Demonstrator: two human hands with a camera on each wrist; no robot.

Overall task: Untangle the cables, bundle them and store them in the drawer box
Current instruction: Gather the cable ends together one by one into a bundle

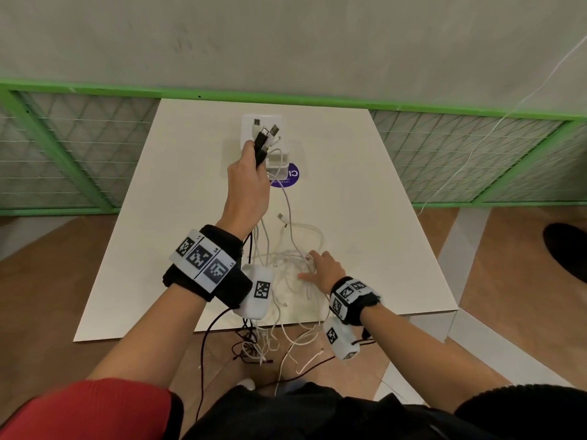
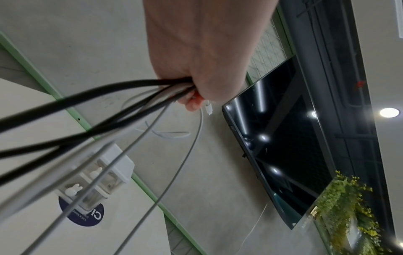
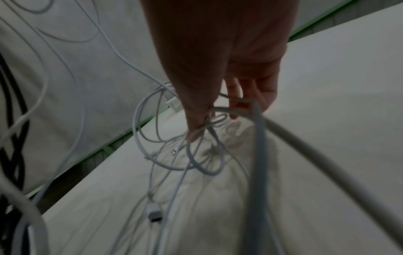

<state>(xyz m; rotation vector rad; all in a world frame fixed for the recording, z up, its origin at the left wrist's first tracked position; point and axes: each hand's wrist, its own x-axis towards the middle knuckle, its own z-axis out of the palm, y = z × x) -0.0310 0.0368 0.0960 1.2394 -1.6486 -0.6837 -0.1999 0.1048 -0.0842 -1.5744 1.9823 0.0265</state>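
Note:
My left hand (image 1: 254, 154) is raised over the far middle of the white table (image 1: 397, 249) and grips a bunch of black and white cable ends (image 1: 265, 138), plugs sticking up. In the left wrist view the left hand (image 2: 191, 93) closes round those cables (image 2: 122, 96), which run down taut. Behind it stands the small white drawer box (image 1: 273, 120), its rabbit-knobbed drawers (image 2: 98, 179) pulled out. My right hand (image 1: 309, 265) lies with fingers spread in the tangle of white cables (image 1: 286, 281) near the front edge. Loops (image 3: 174, 155) cross under its thumb and fingertips (image 3: 237, 105).
Several black and white cables hang over the table's front edge (image 1: 260, 344) toward the floor. A purple round sticker (image 1: 290, 179) lies by the box. A green mesh fence (image 1: 95, 147) runs behind the table. A dark shape (image 1: 565, 252) sits on the floor at right.

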